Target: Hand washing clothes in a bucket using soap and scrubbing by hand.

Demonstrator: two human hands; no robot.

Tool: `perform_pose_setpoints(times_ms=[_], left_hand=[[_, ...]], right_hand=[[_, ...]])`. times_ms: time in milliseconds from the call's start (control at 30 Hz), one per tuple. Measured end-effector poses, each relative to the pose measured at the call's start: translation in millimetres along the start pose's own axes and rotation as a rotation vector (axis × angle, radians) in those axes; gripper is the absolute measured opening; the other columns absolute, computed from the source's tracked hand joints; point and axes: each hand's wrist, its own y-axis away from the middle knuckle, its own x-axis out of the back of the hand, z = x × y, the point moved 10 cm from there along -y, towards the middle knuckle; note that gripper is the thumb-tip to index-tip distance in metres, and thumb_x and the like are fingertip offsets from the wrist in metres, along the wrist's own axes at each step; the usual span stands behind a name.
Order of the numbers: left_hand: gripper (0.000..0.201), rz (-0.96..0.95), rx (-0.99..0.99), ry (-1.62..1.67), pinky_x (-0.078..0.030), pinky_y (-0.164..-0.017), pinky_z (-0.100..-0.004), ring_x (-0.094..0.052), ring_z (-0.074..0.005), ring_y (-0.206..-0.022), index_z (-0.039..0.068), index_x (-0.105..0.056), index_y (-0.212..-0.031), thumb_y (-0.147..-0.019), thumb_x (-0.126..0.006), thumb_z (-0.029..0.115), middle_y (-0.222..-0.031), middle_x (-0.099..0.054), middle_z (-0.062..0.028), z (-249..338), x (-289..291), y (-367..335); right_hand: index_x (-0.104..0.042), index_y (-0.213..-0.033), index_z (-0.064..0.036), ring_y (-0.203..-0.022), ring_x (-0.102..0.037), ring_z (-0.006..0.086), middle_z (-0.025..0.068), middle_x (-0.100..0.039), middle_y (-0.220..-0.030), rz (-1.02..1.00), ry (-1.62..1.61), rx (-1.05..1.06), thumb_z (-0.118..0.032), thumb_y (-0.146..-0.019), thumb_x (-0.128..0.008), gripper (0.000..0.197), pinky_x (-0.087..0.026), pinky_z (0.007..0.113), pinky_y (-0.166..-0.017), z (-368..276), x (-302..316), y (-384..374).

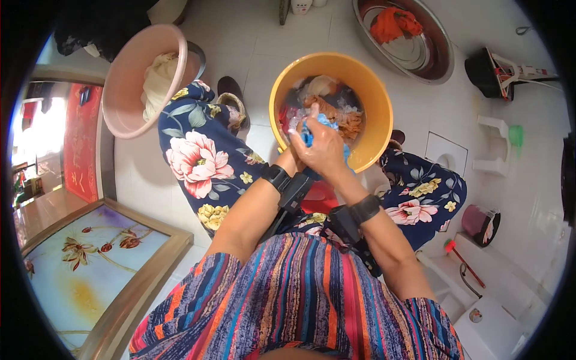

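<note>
A yellow plastic tub [378, 99] stands on the floor between my knees, with wet clothes [342, 114] in orange, pink, white and dark tones lying in it. Over its near rim, both hands are pressed together around a bright blue cloth [327, 122]. My right hand [325, 147] is closed over the cloth from the right. My left hand [297, 139] grips it from the left, largely covered by the right one. Some of the blue cloth hangs down beside my right wrist.
A pink basin [113, 90] with a cream cloth [159, 84] stands at left. A metal basin [444, 57] holding an orange-red cloth [396, 24] is at far right. To the right are a white stool [493, 144], a floor toilet [447, 157] and a red-handled brush [467, 264]. A framed glass panel [108, 240] borders the left.
</note>
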Motion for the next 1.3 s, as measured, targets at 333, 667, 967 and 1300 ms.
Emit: perform_pose_setpoints(times_ms=[333, 667, 967, 1300], left_hand=[[0.024, 0.158, 0.038, -0.169, -0.040, -0.049, -0.0313, -0.051, -0.0130, -0.059, 0.009, -0.060, -0.082, -0.087, -0.051, 0.031, -0.070, -0.054, -0.0006, -12.3, 12.5, -3.5], [0.035, -0.047, -0.065, -0.598, -0.046, -0.060, -0.0283, -0.055, -0.0135, -0.070, 0.007, -0.058, -0.097, -0.087, -0.051, 0.041, -0.084, -0.059, -0.0019, 9.3, -30.2, 12.6], [0.054, -0.507, 0.316, -1.580, -0.043, -0.083, -0.0278, -0.056, -0.0165, -0.090, 0.004, -0.052, -0.118, -0.076, -0.067, 0.033, -0.101, -0.061, -0.0057, -1.2, -29.6, 43.9], [0.030, -0.825, -0.351, -1.510, -0.043, -0.078, -0.0301, -0.053, -0.0195, -0.090, 0.003, -0.052, -0.102, -0.078, -0.062, 0.019, -0.102, -0.056, -0.0125, 29.3, -178.8, 107.3]], right_hand=[[-0.054, -0.077, -0.0034, -0.060, -0.058, 0.0418, 0.0255, -0.058, -0.064, 0.113, 0.291, -0.177, -0.034, -0.083, -0.052, 0.031, -0.046, 0.050, -0.056, 77.2, 3.6, -19.3], [-0.055, -0.081, -0.0013, -0.064, -0.059, 0.0382, 0.0231, -0.059, -0.069, 0.238, 0.164, -0.298, -0.035, -0.084, -0.052, 0.034, -0.046, 0.047, -0.058, 137.0, 14.3, -23.0], [-0.059, -0.081, -0.0038, -0.055, -0.048, 0.0085, 0.0008, -0.054, -0.067, 0.391, -0.796, -0.497, -0.026, -0.084, -0.059, 0.022, -0.039, 0.023, -0.052, 183.9, 134.1, -18.4], [-0.053, -0.115, 0.0012, -0.095, -0.053, 0.0152, 0.0076, -0.058, -0.106, -0.440, -0.988, -0.341, -0.030, -0.087, -0.054, 0.042, -0.040, 0.027, -0.086, 105.4, 81.6, -19.5]])
